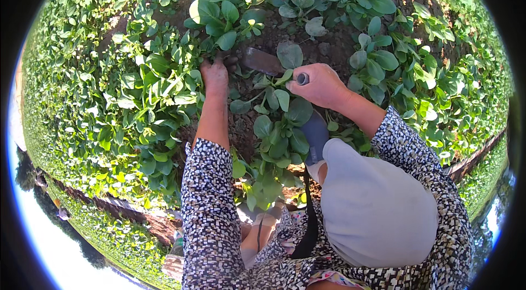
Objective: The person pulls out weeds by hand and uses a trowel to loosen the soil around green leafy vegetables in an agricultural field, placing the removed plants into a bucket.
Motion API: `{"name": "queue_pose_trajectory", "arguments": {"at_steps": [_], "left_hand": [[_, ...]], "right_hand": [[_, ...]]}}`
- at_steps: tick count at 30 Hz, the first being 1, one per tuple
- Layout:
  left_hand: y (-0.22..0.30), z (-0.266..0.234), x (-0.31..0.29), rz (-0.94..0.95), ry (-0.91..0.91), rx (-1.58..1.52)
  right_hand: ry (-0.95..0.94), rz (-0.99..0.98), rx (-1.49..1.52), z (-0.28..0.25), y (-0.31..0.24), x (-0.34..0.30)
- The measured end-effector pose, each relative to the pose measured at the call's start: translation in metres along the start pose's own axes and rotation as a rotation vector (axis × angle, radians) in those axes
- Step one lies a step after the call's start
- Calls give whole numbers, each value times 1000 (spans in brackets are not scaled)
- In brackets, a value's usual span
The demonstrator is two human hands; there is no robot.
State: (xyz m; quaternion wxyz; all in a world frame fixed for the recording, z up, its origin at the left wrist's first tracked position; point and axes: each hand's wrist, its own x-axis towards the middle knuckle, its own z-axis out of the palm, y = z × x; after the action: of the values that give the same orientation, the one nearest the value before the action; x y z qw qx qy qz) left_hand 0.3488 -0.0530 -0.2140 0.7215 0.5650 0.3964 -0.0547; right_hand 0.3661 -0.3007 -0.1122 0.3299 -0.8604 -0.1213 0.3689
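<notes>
Head view: the right hand (pixel 320 86) was clenched around the metal handle (pixel 302 78) of a hand hoe, whose flat blade (pixel 263 61) lay on bare soil (pixel 329 49) between leafy green plants (pixel 279 131). The left hand (pixel 215 76) reached into the low weeds (pixel 153 87) beside the blade, its fingers curled downward at the plant bases; whether they gripped anything could not be told. Both forearms wore patterned sleeves (pixel 208 202).
</notes>
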Motion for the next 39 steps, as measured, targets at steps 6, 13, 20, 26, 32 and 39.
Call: {"name": "queue_pose_trajectory", "arguments": {"at_steps": [6,13,20,26,32,39], "left_hand": [[-6,36,-4,398,83,788],[14,58,10,184,246,1042],[-16,18,28,318,178,370],[-21,-6,39,451,126,9],[5,13,-45,90,261,-316],[7,-58,-68,64,313,-539]], "right_hand": [[70,101,221,-5,2,-19],[225,-201,-36,15,9,16],[121,-244,-142,8,19,20],[80,-347,-199,21,-1,57],[17,67,405,8,21,25],[-91,-56,317,-4,20,5]]}}
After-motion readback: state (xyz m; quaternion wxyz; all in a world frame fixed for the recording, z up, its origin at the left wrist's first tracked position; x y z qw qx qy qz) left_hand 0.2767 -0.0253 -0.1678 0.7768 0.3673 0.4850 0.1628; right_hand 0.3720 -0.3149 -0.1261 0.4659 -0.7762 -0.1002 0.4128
